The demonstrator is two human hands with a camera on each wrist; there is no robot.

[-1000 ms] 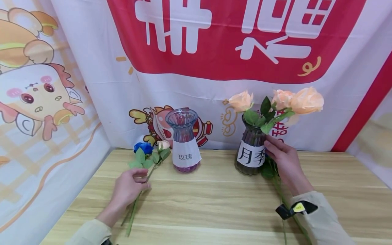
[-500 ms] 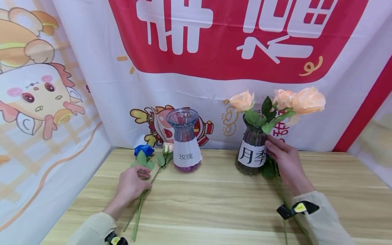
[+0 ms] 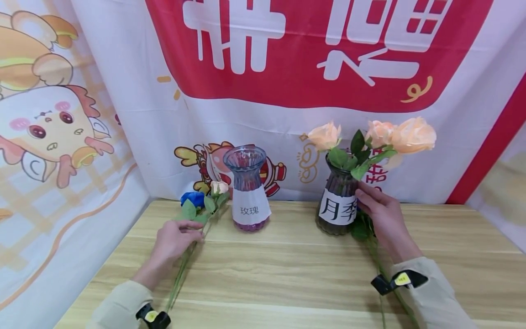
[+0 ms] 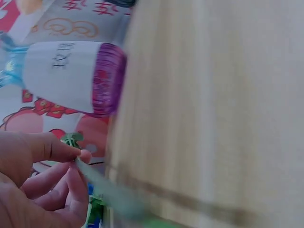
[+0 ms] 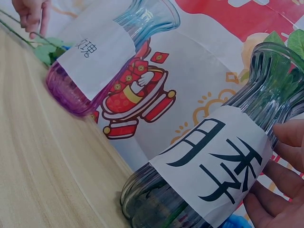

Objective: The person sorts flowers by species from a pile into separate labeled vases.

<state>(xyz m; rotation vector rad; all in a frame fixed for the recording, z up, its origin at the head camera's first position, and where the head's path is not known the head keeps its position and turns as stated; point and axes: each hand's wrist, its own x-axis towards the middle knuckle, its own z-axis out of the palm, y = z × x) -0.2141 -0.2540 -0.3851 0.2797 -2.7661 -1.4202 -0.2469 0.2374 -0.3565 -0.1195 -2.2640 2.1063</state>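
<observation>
In the head view my left hand [image 3: 174, 240] pinches the stem of a pale pink rose [image 3: 219, 187]; the left wrist view shows thumb and fingertip meeting on the stem [image 4: 97, 178]. A blue rose [image 3: 192, 199] lies beside it, partly behind the hand. To their right stands a blue-and-purple glass vase [image 3: 246, 180] with a white paper label and no flowers in it. My right hand [image 3: 386, 224] holds the right side of a dark glass vase [image 3: 342, 183], fingers partly hidden at its edge. Several peach roses [image 3: 412, 135] stand in that vase.
More green stems [image 3: 396, 292] lie on the wooden table [image 3: 287, 274] under my right forearm, with leaves [image 3: 360, 228] beside the dark vase. A bit of blue flower [image 5: 237, 222] shows behind it. A printed cloth [image 3: 279, 123] hangs behind the table.
The pale pink rose first swings slightly right and then rises, moving back left, with its stem turning in my left hand. My right hand and both vases stay in place.
</observation>
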